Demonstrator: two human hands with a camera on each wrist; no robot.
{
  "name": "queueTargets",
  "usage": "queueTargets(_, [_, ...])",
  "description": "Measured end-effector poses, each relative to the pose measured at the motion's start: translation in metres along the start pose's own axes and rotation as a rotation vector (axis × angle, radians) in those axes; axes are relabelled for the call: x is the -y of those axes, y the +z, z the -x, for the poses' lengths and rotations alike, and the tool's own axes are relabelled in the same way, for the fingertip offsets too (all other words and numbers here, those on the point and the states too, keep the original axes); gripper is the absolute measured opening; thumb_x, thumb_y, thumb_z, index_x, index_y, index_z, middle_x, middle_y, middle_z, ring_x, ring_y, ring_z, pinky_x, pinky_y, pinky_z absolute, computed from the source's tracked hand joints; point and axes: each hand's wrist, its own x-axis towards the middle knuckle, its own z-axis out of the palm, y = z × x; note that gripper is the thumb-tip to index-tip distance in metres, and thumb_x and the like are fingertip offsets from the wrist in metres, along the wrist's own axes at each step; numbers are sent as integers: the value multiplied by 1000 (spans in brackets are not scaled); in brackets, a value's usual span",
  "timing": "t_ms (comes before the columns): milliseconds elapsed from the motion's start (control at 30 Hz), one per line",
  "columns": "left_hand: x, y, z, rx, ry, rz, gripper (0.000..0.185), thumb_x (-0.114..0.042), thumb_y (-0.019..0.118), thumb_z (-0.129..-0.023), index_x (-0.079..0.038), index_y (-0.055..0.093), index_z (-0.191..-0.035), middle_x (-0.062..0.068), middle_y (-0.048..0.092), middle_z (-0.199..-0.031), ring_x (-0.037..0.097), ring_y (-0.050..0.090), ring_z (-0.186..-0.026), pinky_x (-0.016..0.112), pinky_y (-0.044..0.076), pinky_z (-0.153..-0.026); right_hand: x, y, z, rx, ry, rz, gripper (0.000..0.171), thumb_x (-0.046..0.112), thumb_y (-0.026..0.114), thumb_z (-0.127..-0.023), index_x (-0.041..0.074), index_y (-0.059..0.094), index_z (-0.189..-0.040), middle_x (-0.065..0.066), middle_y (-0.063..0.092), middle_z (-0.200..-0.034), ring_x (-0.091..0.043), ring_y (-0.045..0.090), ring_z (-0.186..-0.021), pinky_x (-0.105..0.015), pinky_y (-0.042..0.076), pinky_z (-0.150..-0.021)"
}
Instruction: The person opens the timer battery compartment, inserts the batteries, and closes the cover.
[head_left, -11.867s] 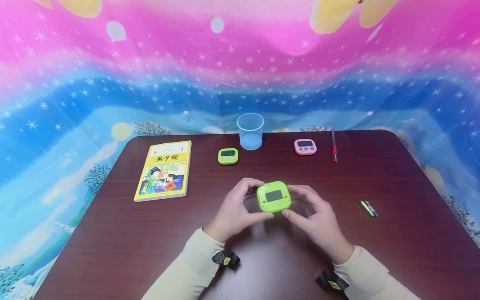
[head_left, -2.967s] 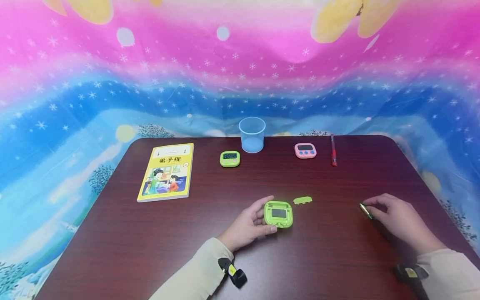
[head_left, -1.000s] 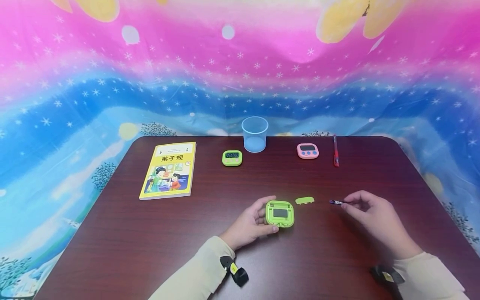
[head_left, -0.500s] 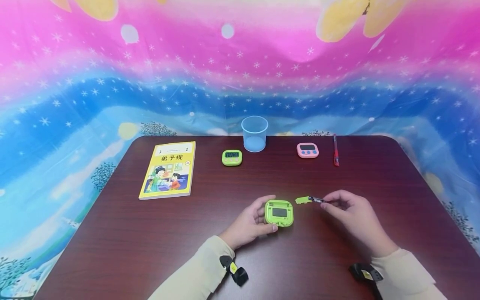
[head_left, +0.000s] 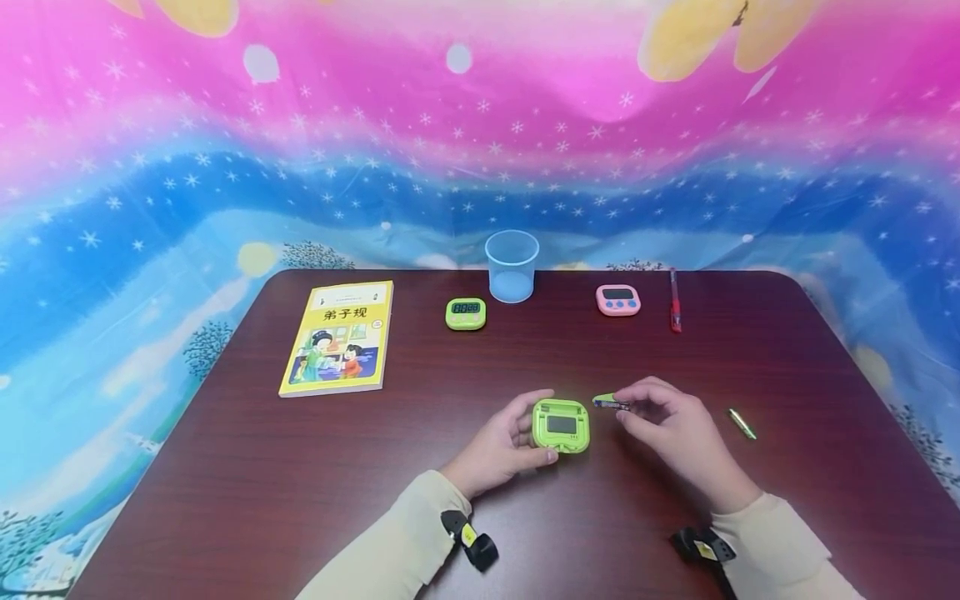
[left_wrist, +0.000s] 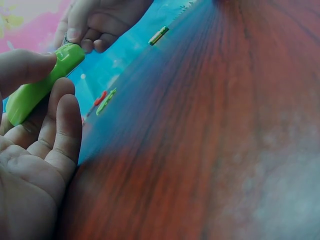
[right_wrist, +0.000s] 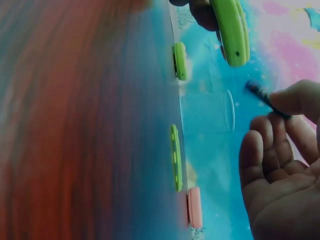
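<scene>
The left hand [head_left: 498, 446] holds the light, hard green timer [head_left: 561, 426] by its sides, while the right hand [head_left: 667, 425] pinches a small, slippery battery [head_left: 609, 403] just beside it.

Lime-green timer [head_left: 561, 426], dark red-brown wood-grain surface [head_left: 375, 483], yellow picture book [head_left: 338, 337], pink timer [head_left: 618, 300], star-speckled pink-and-blue backdrop [head_left: 480, 150].
</scene>
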Motion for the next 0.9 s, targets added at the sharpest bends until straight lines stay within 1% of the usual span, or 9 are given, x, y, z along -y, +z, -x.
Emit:
queueTargets(133, [-2,0,0,-2,1,-5,79,6,73,-87,-11,34,-154,12,64,-132,18,69,-99,24,56,-68,2,3,-2,-4,-15,1,21,2,80,-83,14,75,-100,5,67,-98,-6,62,-83,-15,54,-72])
queueTargets(200, [-2,0,-1,-1,3,-5,79,6,73,-87,-10,34,-154,12,64,-133,17,69,-100,24,57,-69,5,4,-3,-2,-11,-7,19,6,78,-87,15,75,-103,5,69,-101,-7,63,-86,-16,54,-74])
queueTargets(300, [-1,0,-1,1,6,-9,80,6,73,-87,-10,33,-154,12,64,-133,17,69,-100,24,57,-69,11,7,-4,5,-21,-32,21,9,74,-92,15,73,-112,1,71,-103,-9,65,-88,-18,55,-75])
queueTargets(367, [-1,0,-1,2,9,-11,80,6,73,-87,-9,33,-154,12,64,-133,17,69,-100,24,57,-67,15,10,-6,16,-41,-41,25,9,71,-94,14,72,-118,-1,70,-101,-10,64,-86,-17,54,-75])
queueTargets(467, [-1,-1,-1,5,13,-14,80,6,73,-87,-9,32,-155,11,64,-133,17,69,-101,24,57,-67,17,15,-9,44,-69,-64,32,7,73,-92,13,69,-123,-1,67,-97,-10,63,-85,-18,54,-75])
queueTargets(600, [-1,-1,-1,11,21,-7,80,6,72,-88,-8,31,-155,12,63,-135,17,69,-104,24,58,-72,19,20,-12,77,-60,-94,26,9,80,-86,15,71,-110,5,66,-91,-11,62,-80,-21,56,-70])
queueTargets(700, [-1,-1,-1,14,27,1,79,6,72,-88,-8,31,-155,13,62,-136,17,68,-105,24,59,-75,20,22,-14,88,-69,-64,18,12,82,-85,21,74,-100,10,67,-91,-10,61,-80,-21,54,-69])
queueTargets(800, [-1,-2,-1,16,24,5,79,5,72,-88,-9,32,-155,12,62,-136,17,68,-105,24,58,-74,24,24,-17,106,-96,-15,18,13,82,-85,24,77,-98,14,66,-92,-9,60,-84,-22,53,-72])
queueTargets(900, [-1,-2,0,18,23,5,79,4,72,-88,-10,32,-155,10,62,-136,16,68,-105,23,58,-73,26,27,-19,126,-106,17,17,13,82,-84,23,79,-97,16,64,-90,-7,60,-85,-23,51,-73])
